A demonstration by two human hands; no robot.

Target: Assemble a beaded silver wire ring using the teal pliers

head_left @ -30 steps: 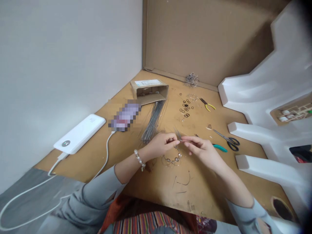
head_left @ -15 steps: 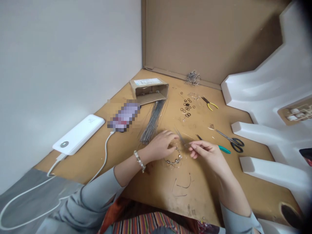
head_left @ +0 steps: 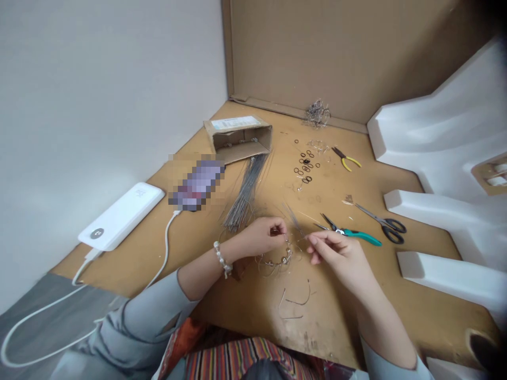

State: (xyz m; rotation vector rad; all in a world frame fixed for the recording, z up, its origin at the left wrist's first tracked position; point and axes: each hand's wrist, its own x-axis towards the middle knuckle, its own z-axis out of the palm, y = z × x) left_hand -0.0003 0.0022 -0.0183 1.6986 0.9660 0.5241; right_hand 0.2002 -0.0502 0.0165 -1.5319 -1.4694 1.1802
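My left hand [head_left: 259,237] is pinched on a thin wire loop strung with clear beads [head_left: 280,258] that rests on the brown board [head_left: 356,295]. My right hand [head_left: 336,253] is closed just to its right, its fingertips pinching a thin wire end. A bead bracelet [head_left: 222,259] circles my left wrist. A bundle of thin grey wires [head_left: 245,192] lies just beyond my left hand. Green-handled pliers [head_left: 352,233] lie right behind my right hand.
Black-handled scissors [head_left: 382,221], yellow-handled pliers [head_left: 346,158], small black rings [head_left: 304,171] and a wire tangle [head_left: 317,113] lie farther back. An open cardboard box [head_left: 237,138], a phone [head_left: 196,186] and a white power bank [head_left: 121,215] with cable are at left. White foam blocks [head_left: 443,153] stand right. Bent wire scraps [head_left: 295,302] lie near me.
Both hands have dropped lower toward the board and drawn slightly apart. The bead loop now rests on the board. The camera view tilted a little.
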